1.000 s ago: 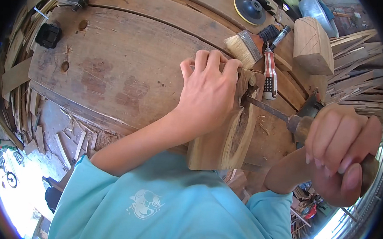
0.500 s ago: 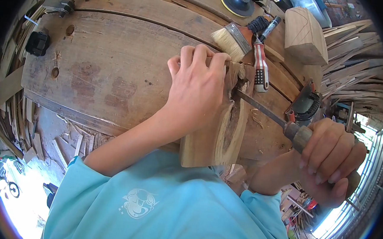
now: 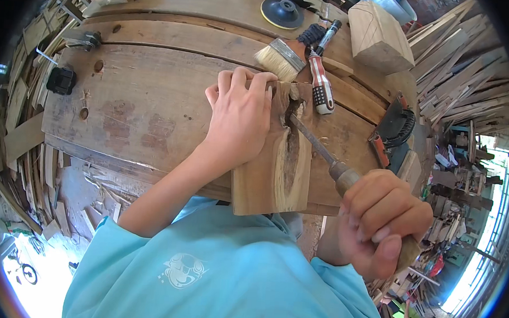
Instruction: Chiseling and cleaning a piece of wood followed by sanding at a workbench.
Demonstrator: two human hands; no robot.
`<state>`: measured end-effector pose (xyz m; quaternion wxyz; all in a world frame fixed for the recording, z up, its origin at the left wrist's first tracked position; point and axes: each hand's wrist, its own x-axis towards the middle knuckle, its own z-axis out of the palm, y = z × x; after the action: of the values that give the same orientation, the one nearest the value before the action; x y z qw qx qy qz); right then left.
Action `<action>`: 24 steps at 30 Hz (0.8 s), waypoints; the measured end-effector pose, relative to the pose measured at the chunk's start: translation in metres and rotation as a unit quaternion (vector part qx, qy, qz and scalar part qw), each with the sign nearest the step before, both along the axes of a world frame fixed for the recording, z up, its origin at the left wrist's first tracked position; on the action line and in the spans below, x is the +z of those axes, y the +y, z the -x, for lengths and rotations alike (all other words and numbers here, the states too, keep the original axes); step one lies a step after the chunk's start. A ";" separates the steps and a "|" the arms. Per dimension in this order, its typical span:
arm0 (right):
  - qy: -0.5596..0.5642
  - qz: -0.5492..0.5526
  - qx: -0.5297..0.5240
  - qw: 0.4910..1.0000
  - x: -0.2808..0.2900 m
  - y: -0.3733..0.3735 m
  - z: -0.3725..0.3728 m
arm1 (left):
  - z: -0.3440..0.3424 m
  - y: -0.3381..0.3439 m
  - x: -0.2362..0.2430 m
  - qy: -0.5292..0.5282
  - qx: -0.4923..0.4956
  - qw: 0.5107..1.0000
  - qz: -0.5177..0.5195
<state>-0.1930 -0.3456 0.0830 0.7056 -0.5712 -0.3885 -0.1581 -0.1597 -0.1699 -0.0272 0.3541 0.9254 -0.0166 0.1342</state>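
Wood piece [image 3: 268, 180] lies on the workbench [image 3: 137, 89], in front of the person's torso, light brown with a dark, ragged hollow running lengthwise down its face. Tip of a chisel-like tool [image 3: 341, 174] sits at the hollow near the far end; its shaft slants down to the right (how deep the tip goes, cannot tell). Right hand [image 3: 384, 215] wraps the wooden handle in a closed fist, handle butt poking out past the little finger side or thumb side, unclear which. Left hand [image 3: 239, 115] lies over the left side of the wood piece, fingers bent toward the far end; thumb hidden, so clasping or just pressing, cannot tell. Just beyond the wood piece: wide brush [image 3: 283, 58] with pale bristles, red-and-white handle [image 3: 321, 85], dark marker [image 3: 329, 37]. Farther back, black disc [image 3: 282, 12] with yellow rim and a pale wood block [image 3: 379, 39]. Right of the work, black tool [image 3: 391, 131] with red ends. Far left, small black box [image 3: 61, 81]. Wood strips [image 3: 467, 61] pile up beyond the bench on the right; lower right, another person [image 3: 405, 316] in yellow-green.
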 end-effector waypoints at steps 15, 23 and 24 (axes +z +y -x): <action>0.089 0.054 0.161 0.982 0.027 -0.029 -0.050 | 0.001 0.000 -0.002 -0.003 0.011 1.000 0.012; 0.183 0.153 0.207 0.949 0.062 0.007 -0.102 | 0.000 0.000 -0.001 0.005 0.008 1.000 0.017; 0.196 0.161 0.219 0.942 0.064 0.008 -0.107 | 0.000 0.001 0.000 0.009 0.007 1.000 0.021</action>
<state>-0.0858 -0.3375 0.1466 0.6840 -0.5973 -0.3780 0.1805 -0.1598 -0.1694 -0.0277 0.3729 0.9188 -0.0047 0.1289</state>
